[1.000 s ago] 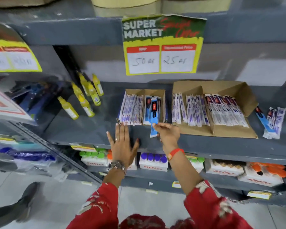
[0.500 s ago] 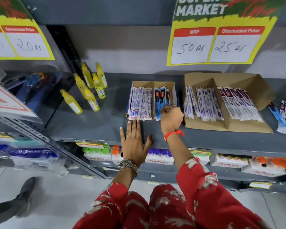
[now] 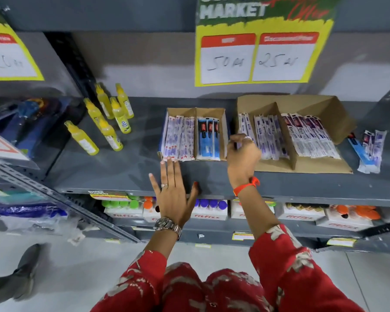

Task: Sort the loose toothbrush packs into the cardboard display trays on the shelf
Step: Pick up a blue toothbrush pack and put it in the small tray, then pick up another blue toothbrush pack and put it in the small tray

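A small cardboard tray [image 3: 210,112] on the grey shelf holds white-purple toothbrush packs [image 3: 179,138] on its left side and blue packs [image 3: 208,140] on its right. To its right a larger tray [image 3: 313,106] holds more purple-white packs [image 3: 306,136]. A few loose packs [image 3: 369,149] lie on the shelf at the far right. My left hand [image 3: 173,194] rests flat and open on the shelf's front edge. My right hand [image 3: 242,156] is curled at the larger tray's left compartment, pinching the near end of a purple-white pack.
Several yellow bottles [image 3: 108,122] stand on the shelf to the left. A yellow price sign [image 3: 257,52] hangs above the trays. Boxes of capped bottles [image 3: 209,212] fill the shelf below. Another person's shoe [image 3: 20,273] is on the floor at lower left.
My right hand put a blue pack into the small tray's right side, then moved right to the larger tray's left compartment. My left hand stayed flat on the shelf edge.
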